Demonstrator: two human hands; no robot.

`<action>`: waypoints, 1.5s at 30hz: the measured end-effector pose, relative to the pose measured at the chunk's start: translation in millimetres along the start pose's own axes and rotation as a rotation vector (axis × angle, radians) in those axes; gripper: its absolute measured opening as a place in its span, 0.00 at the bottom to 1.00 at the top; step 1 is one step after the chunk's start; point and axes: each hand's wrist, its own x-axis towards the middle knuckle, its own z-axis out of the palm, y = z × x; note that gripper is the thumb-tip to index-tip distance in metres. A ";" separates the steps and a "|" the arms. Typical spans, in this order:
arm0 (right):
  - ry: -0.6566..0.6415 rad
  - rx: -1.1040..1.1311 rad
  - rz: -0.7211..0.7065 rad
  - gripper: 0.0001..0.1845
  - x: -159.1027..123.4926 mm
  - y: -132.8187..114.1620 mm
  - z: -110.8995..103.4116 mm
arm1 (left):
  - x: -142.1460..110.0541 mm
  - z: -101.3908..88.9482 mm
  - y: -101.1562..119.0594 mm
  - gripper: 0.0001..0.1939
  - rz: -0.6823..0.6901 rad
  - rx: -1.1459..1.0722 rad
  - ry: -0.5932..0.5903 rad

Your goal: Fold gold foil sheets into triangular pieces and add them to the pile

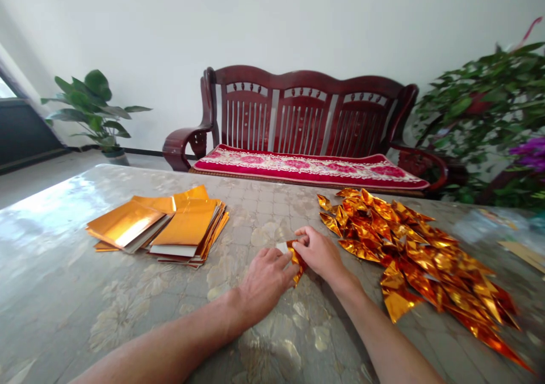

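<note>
The left hand partly hides the foil.

Free lane on table at frame centre; gold sheet stacks obstruct centre-left, folded foil heap obstructs right.

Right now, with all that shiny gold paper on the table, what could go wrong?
The left hand and right hand are both on the small gold piece, so it might tear if they pull apart. The folded gold pile lies close to the right forearm, so a sideways swing could scatter pieces. The flat gold sheets are stacked unevenly, so a bump might make some slide.
</note>
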 end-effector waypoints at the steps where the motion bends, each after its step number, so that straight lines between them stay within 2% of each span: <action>1: -0.018 0.021 0.003 0.15 1.2 0.9 -0.6 | -0.2 -0.6 0.0 0.11 0.005 -0.006 -0.001; 7: -0.114 0.005 0.005 0.08 3.5 2.7 -6.7 | -0.7 -2.9 -1.0 0.12 0.055 -0.028 -0.004; 11: -0.093 -0.048 0.029 0.07 -0.4 -0.7 -6.0 | -0.1 -3.5 -0.5 0.14 0.029 -0.013 0.004; 17: 0.042 -0.109 -0.116 0.06 -6.4 -1.9 2.1 | 0.1 -1.1 0.8 0.19 -0.028 0.029 0.018; 26: 0.118 -0.158 -0.291 0.06 -12.2 2.1 7.0 | -0.5 -1.7 0.0 0.16 -0.080 0.072 0.022; 33: 0.142 -0.230 -0.408 0.08 -16.4 2.9 7.0 | -0.5 -1.3 0.2 0.17 -0.094 0.075 0.025; 45: 0.127 -0.312 -0.512 0.10 -19.2 2.3 2.3 | -0.6 -2.7 -0.5 0.16 -0.098 0.055 0.012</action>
